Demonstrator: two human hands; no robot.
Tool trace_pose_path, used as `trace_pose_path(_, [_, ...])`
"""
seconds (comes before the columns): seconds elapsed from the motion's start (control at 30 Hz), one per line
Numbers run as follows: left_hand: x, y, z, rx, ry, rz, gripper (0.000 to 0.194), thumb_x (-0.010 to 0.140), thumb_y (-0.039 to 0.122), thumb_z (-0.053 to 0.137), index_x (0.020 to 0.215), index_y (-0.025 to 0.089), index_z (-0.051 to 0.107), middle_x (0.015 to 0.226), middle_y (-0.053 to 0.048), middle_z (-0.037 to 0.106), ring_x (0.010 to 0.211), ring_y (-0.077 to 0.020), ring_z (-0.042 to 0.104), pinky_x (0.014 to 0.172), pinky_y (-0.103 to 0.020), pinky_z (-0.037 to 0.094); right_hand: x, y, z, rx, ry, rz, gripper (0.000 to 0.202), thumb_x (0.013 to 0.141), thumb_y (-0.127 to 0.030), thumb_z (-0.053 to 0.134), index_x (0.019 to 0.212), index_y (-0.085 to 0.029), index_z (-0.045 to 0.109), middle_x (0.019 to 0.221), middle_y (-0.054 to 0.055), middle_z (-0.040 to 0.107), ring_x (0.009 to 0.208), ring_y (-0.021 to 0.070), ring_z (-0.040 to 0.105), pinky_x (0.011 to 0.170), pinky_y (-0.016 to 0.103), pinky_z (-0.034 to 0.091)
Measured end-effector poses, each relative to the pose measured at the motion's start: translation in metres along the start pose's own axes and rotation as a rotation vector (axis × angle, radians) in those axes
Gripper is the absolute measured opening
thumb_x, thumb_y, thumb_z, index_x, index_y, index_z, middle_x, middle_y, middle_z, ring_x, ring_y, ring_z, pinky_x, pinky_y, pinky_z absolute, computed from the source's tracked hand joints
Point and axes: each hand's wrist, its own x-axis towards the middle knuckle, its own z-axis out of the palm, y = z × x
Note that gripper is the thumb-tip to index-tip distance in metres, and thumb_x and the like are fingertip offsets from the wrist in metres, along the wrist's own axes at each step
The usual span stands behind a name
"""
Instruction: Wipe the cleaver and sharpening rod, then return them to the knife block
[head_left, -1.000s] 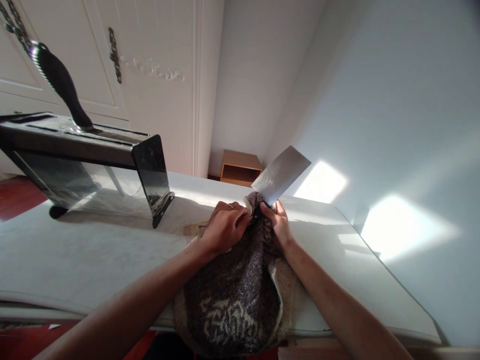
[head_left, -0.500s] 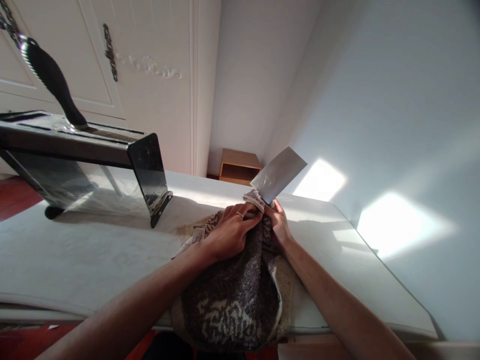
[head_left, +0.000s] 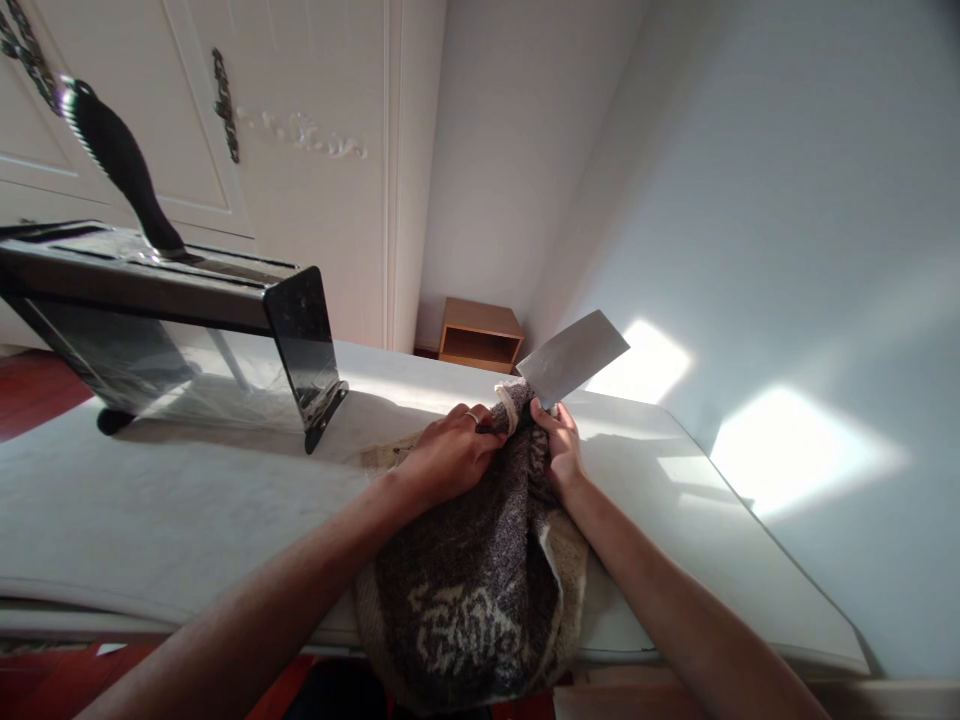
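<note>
A cleaver [head_left: 574, 358] points up and to the right, its broad metal blade bare above the cloth. Brown-and-beige patterned towel [head_left: 450, 580] is bunched around the base of the blade and the handle, then drapes down over the table edge. My left hand [head_left: 454, 455], with a ring on one finger, is closed around the handle end, where a dark bit shows between towel folds. My right hand [head_left: 561, 445] pinches the towel just below the blade, thumb near its base. The towel hides most of the handle and some fingertips.
On the left of the white table [head_left: 225, 510] stands a clear-sided knife block [head_left: 292, 290] with a black-handled knife [head_left: 124, 170] in it. White cabinets [head_left: 322, 220] rise behind. A small wooden shelf box [head_left: 480, 330] sits beyond the table, and a wall [head_left: 787, 250] borders the right.
The cleaver blade has tipped lower to the right. My left hand has shifted slightly left and down along the handle, and the towel fold around it has turned.
</note>
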Motion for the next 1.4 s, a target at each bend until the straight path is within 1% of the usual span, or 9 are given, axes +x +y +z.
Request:
trace_pose_path(0.1, [0.000,0.002,0.001,0.078,-0.009,-0.019,0.032,0.094,0.027,0.044,0.108,0.027,0.072,0.117,-0.010,0.060,0.103,-0.0277,0.055,0.085,-0.040,0.050,0.002,0.000,0.000,0.011,0.030,0.013,0.044,0.060,-0.035,0.086,0.092,-0.020,0.059,0.088,0.000,0.070,0.079,0.0207,0.066,0.075,0.035,0.054])
trace_pose_path(0.37, [-0.002,0.007,0.002,0.218,0.021,-0.098,0.033,0.095,0.025,0.044,0.121,0.028,0.064,0.121,-0.008,0.061,0.104,-0.0248,0.059,0.089,-0.040,0.048,-0.001,0.001,0.000,-0.019,-0.014,-0.002,0.045,0.061,-0.038,0.085,0.093,-0.021,0.058,0.087,0.000,0.070,0.081,0.0217,0.066,0.074,0.034,0.054])
trace_pose_path(0.53, [-0.001,-0.002,0.006,0.238,0.068,-0.227,0.044,0.095,0.039,0.043,0.134,0.022,0.054,0.129,-0.014,0.055,0.115,-0.0315,0.053,0.093,-0.046,0.045,0.001,0.003,0.000,-0.016,0.023,-0.016,0.048,0.058,-0.037,0.086,0.093,-0.021,0.058,0.087,-0.001,0.070,0.080,0.0208,0.065,0.075,0.035,0.053])
trace_pose_path(0.67, [-0.003,-0.005,0.006,0.199,0.192,-0.166,0.046,0.095,0.042,0.043,0.132,0.017,0.054,0.133,-0.016,0.051,0.122,-0.0308,0.046,0.101,-0.044,0.040,0.001,0.003,0.000,-0.003,0.031,0.007,0.047,0.060,-0.037,0.086,0.094,-0.020,0.059,0.089,-0.001,0.069,0.080,0.0191,0.064,0.078,0.034,0.053])
trace_pose_path(0.77, [-0.004,0.001,0.006,0.181,0.251,-0.085,0.045,0.096,0.043,0.042,0.129,0.016,0.054,0.124,-0.014,0.056,0.115,-0.0276,0.051,0.101,-0.043,0.040,-0.001,0.001,0.001,-0.016,-0.009,0.016,0.046,0.065,-0.038,0.083,0.099,-0.020,0.059,0.092,0.000,0.069,0.083,0.0189,0.065,0.081,0.033,0.052])
trace_pose_path(0.87, [-0.003,0.007,0.008,0.166,0.227,-0.092,0.047,0.094,0.044,0.047,0.130,0.015,0.051,0.123,-0.014,0.056,0.116,-0.0276,0.052,0.101,-0.042,0.041,-0.004,-0.002,0.002,-0.055,-0.042,0.000,0.046,0.068,-0.039,0.082,0.102,-0.020,0.058,0.095,0.001,0.069,0.083,0.0192,0.065,0.080,0.033,0.052])
trace_pose_path(1.0, [-0.001,0.009,0.013,0.121,0.102,-0.192,0.054,0.087,0.043,0.059,0.131,0.012,0.047,0.124,-0.016,0.056,0.115,-0.0303,0.054,0.097,-0.042,0.044,-0.006,-0.001,0.003,-0.123,-0.114,-0.064,0.045,0.069,-0.039,0.080,0.103,-0.019,0.058,0.096,0.002,0.069,0.083,0.0183,0.064,0.079,0.032,0.052])
trace_pose_path(1.2, [-0.001,0.012,0.010,0.014,-0.010,-0.281,0.025,0.091,0.026,0.046,0.112,0.012,0.050,0.104,-0.015,0.066,0.096,-0.0294,0.065,0.081,-0.039,0.050,-0.007,0.005,0.002,-0.359,-0.120,-0.109,0.043,0.058,-0.038,0.086,0.076,-0.019,0.053,0.064,-0.005,0.058,0.058,0.0121,0.052,0.054,0.023,0.044])
trace_pose_path(1.4, [-0.004,0.014,0.005,-0.115,0.029,-0.346,0.035,0.095,0.045,0.039,0.106,0.015,0.052,0.093,-0.014,0.069,0.087,-0.0329,0.068,0.071,-0.040,0.050,-0.010,0.002,0.004,-0.489,-0.221,-0.190,0.044,0.060,-0.044,0.083,0.089,-0.018,0.062,0.080,0.002,0.067,0.075,0.0194,0.059,0.069,0.028,0.049])
